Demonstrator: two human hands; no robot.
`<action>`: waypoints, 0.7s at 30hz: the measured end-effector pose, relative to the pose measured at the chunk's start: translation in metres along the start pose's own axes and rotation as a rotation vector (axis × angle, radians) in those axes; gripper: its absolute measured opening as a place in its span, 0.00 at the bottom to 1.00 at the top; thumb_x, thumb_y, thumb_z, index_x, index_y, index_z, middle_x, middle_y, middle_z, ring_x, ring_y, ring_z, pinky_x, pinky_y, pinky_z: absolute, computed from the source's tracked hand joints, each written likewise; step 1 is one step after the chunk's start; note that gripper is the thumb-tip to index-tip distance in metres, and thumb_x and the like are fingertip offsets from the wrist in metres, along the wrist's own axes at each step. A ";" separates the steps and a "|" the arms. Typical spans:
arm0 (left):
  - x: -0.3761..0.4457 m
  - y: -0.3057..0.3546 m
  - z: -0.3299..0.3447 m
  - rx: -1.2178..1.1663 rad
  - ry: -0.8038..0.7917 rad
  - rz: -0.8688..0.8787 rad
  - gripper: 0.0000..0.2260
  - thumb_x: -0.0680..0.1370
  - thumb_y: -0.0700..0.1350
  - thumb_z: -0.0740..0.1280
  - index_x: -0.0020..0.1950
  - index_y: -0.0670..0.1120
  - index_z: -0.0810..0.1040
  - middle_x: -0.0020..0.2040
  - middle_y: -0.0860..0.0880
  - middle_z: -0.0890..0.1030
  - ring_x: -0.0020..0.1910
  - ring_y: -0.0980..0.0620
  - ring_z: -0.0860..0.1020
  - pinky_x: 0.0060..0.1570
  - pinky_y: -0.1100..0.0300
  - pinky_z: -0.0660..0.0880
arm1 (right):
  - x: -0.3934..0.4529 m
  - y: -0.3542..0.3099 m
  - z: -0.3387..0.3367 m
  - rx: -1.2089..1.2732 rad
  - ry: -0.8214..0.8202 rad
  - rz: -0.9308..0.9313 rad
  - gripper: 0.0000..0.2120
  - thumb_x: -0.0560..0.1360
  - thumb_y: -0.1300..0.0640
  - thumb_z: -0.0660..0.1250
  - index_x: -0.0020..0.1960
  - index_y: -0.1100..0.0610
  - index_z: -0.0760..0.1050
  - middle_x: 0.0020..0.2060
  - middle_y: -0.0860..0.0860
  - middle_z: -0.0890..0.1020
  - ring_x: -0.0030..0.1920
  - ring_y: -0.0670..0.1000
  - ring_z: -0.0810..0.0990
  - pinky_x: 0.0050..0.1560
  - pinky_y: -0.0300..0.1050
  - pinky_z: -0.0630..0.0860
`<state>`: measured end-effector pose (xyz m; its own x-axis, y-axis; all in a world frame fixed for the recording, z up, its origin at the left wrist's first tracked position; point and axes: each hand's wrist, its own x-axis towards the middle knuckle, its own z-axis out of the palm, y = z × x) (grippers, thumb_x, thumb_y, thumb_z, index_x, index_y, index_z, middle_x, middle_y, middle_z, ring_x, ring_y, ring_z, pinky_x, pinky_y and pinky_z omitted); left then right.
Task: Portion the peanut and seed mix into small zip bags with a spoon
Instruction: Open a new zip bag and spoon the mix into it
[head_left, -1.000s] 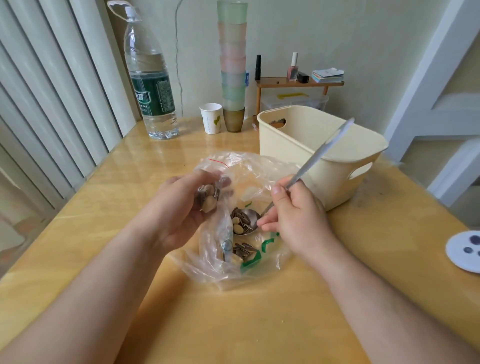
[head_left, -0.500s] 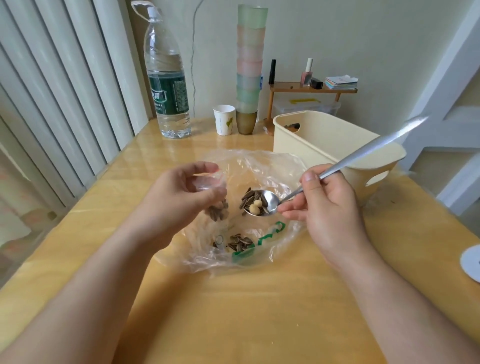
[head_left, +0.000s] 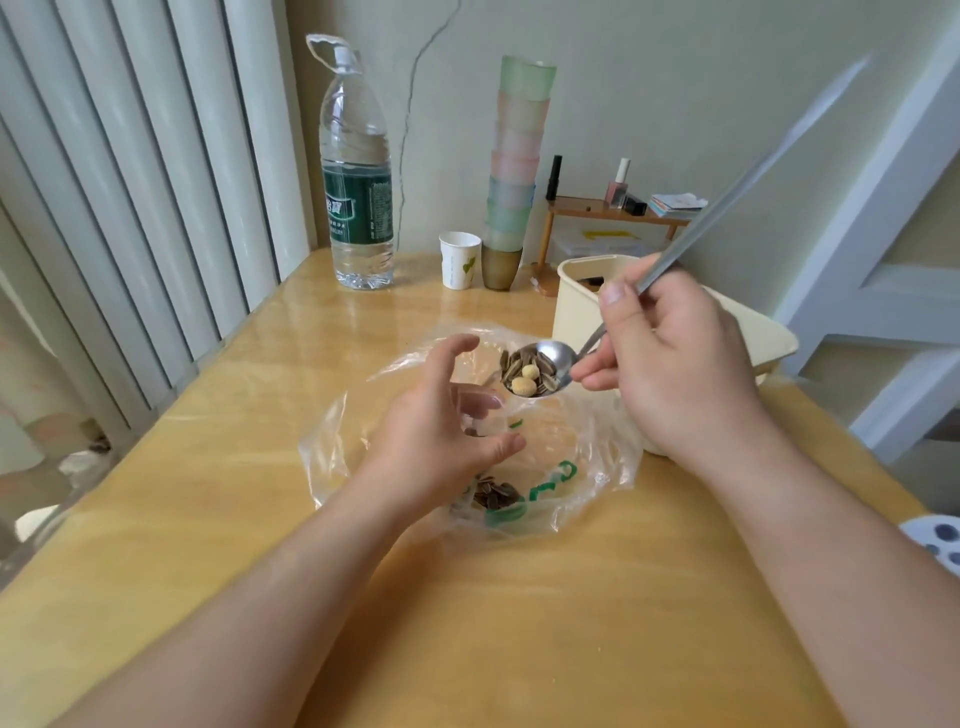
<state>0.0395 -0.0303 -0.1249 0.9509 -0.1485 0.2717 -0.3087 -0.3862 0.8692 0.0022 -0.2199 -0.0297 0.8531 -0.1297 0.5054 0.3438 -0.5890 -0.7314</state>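
Surface: a glossy yellow table is standing against a pale wall, with white vertical slats running along its 9 o'clock side.
Spoon: a metal spoon is hovering over the big bag, bowl level, handle pointing up toward 1 o'clock.
Mix: striped seeds and two pale peanuts are sitting in the spoon's bowl.
Right hand: the right hand is pinching the spoon's handle between thumb and curled fingers.
Left hand: the left hand is curling around a small clear bag, thumb and fingers holding its mouth just under the spoon, at its 7 o'clock; the bag is hard to make out.
Big bag: a crumpled clear bag with green print is lying on the table under both hands, a pile of seeds resting in it at 6 o'clock of the left hand.
Bin: a cream bin is standing behind the right hand, touching the big bag's 2 o'clock edge.
Far edge: a water bottle, a paper cup and a tall stack of tinted cups are lining up at 12 o'clock.
Shelf: a small wooden shelf is carrying little bottles at 1 o'clock.
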 end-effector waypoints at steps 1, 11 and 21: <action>-0.001 0.001 0.000 0.015 0.002 -0.004 0.41 0.68 0.51 0.84 0.73 0.63 0.64 0.50 0.57 0.85 0.49 0.62 0.82 0.55 0.55 0.81 | -0.001 0.002 0.003 -0.024 -0.011 0.005 0.07 0.86 0.50 0.60 0.51 0.50 0.73 0.32 0.47 0.84 0.34 0.46 0.86 0.43 0.52 0.86; 0.006 0.007 0.014 0.135 0.028 -0.002 0.38 0.70 0.52 0.82 0.73 0.59 0.63 0.43 0.62 0.80 0.45 0.62 0.81 0.48 0.62 0.75 | -0.008 0.006 0.008 -0.021 0.007 0.026 0.08 0.86 0.51 0.60 0.48 0.46 0.72 0.33 0.45 0.84 0.35 0.47 0.87 0.44 0.54 0.86; 0.009 0.004 0.020 0.101 -0.004 0.018 0.40 0.70 0.52 0.83 0.73 0.59 0.62 0.46 0.55 0.84 0.44 0.57 0.82 0.46 0.58 0.78 | -0.012 0.014 0.017 -0.164 -0.052 -0.192 0.07 0.86 0.52 0.61 0.49 0.50 0.73 0.36 0.46 0.83 0.37 0.44 0.86 0.44 0.51 0.84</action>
<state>0.0466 -0.0512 -0.1269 0.9451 -0.1601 0.2850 -0.3268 -0.4736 0.8178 0.0032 -0.2134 -0.0537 0.7990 0.0355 0.6003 0.4367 -0.7206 -0.5386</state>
